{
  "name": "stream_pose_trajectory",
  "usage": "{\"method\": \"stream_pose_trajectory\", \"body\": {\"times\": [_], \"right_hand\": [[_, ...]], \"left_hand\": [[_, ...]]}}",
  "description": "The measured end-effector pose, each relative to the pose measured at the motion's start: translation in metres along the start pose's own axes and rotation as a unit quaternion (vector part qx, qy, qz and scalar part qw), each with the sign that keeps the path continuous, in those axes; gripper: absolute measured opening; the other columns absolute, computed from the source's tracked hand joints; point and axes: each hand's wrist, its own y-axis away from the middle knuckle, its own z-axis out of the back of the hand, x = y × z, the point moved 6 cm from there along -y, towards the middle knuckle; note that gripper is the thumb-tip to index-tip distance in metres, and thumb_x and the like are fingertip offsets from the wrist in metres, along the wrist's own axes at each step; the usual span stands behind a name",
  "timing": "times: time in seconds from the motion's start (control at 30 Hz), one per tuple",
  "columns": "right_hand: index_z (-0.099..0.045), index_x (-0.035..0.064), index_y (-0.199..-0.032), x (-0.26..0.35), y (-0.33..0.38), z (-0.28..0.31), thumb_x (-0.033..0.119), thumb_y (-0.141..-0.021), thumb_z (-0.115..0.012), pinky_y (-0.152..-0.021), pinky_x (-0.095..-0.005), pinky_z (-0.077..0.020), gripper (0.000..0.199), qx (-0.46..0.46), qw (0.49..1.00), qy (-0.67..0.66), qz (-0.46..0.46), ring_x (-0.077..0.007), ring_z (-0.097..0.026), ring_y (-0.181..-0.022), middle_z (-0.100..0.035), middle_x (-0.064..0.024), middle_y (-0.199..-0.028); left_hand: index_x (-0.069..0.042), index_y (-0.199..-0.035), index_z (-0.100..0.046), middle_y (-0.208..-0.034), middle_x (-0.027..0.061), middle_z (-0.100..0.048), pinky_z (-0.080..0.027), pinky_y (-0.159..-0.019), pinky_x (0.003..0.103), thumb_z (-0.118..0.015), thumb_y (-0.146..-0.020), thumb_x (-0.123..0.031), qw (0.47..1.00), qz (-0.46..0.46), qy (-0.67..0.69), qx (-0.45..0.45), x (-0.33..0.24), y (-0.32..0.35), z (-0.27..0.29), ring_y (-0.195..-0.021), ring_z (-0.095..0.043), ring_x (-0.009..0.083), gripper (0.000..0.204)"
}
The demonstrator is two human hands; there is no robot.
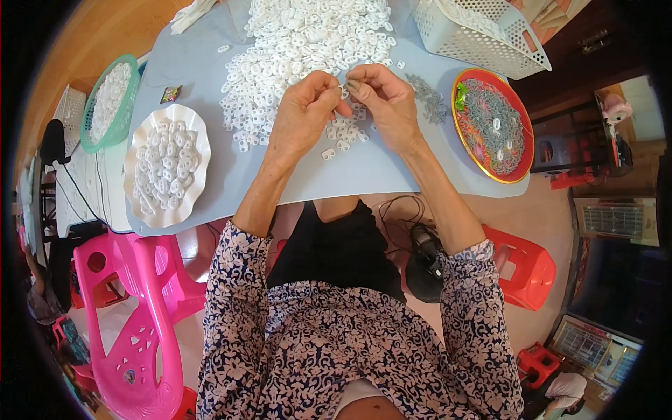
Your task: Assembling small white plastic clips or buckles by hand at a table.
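Note:
My left hand point(306, 110) and my right hand point(385, 105) meet fingertip to fingertip above the grey table point(210, 63). Together they pinch a small white plastic piece with a thin metal bit at it; the piece is mostly hidden by my fingers. Just beyond the hands lies a large heap of small white plastic pieces point(308, 42). A few loose white pieces point(339, 136) lie under my hands. A small pile of grey metal bits point(428, 98) lies to the right of my right hand.
A red round tray point(519, 133) with grey metal bits is at the right. A white scalloped plate point(136, 136) and a green basket point(89, 129) hold white pieces at the left. A white perforated basket point(483, 35) stands at the far right. A pink plastic chair point(133, 308) is lower left.

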Motion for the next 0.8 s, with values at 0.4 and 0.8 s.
{"method": "stream_pose_trajectory", "body": {"times": [0.4,0.8], "right_hand": [[-0.06,0.0004,-0.104,0.0006,0.0025,-0.0007,0.004,-0.087,-0.061,-0.073,-0.0199,-0.0465,0.017,-0.016,1.0,0.01,0.003,-0.0059,-0.057,-0.082,-0.063,-0.0012,-0.091],[-0.066,-0.0006,-0.087,0.0035,0.0016,0.0011,0.009,-0.086,-0.063,-0.061,-0.0186,-0.0432,0.01,-0.008,0.998,0.058,-0.006,-0.0041,-0.051,-0.067,-0.062,0.001,-0.074]], "left_hand": [[-0.001,-0.083,-0.056,-0.065,0.0048,-0.062,-0.041,-0.056,0.022,-0.049,-0.088,-0.012,1.0,-0.006,0.001,-0.006,-0.0004,0.0008,0.0001,-0.059,-0.05,0.0069,0.014],[0.0,-0.086,-0.057,-0.066,0.0051,-0.062,-0.043,-0.059,0.022,-0.049,-0.089,-0.011,0.999,0.001,0.029,0.015,-0.0028,0.002,-0.0005,-0.061,-0.052,0.0077,0.013]]}}
